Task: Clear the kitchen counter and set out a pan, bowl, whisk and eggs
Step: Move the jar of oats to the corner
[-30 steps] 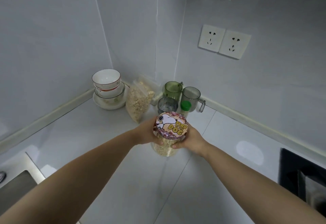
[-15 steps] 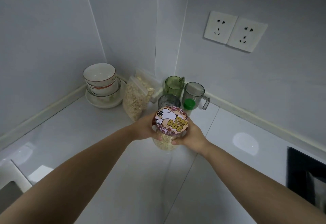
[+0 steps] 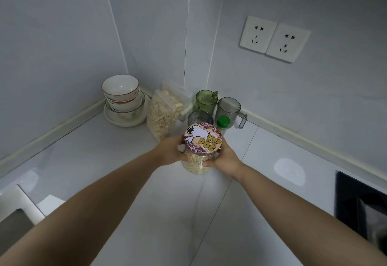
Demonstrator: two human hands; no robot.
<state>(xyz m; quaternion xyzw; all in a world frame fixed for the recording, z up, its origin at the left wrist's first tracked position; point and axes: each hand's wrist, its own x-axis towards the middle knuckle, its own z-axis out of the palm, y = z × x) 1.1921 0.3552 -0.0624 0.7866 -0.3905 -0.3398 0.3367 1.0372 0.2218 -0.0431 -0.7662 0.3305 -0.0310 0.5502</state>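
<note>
Jar (image 3: 194,165) first: what does its lid say?

I read "YEAR" and "DOG" in big yellow letters on the lid (image 3: 203,140). The small words between them are too fine for me to read. A white cartoon dog with a black ear lies above the writing, inside a border of flowers.

And the hands?

Both are on it. My left hand (image 3: 170,150) curls round the jar's left side just under the lid, and my right hand (image 3: 225,159) curls round the right side, fingertips on the glass. The jar sits between the two palms, upright and full of pale flakes. I cannot tell whether its base touches the counter (image 3: 125,182).

What lies beyond it?

Just behind the jar is a dark grey cup (image 3: 200,117), with a bottle with a green cap (image 3: 223,121) beside it. Past those, in the corner, stand a green cup (image 3: 206,101) and a grey handled cup (image 3: 228,108). To their left a clear bag of flakes (image 3: 163,115) leans, then a stack of bowls (image 3: 123,98). Two wall sockets (image 3: 274,38) are up on the right. A sink (image 3: 12,228) edges in at lower left and a black hob (image 3: 360,203) at lower right.
</note>
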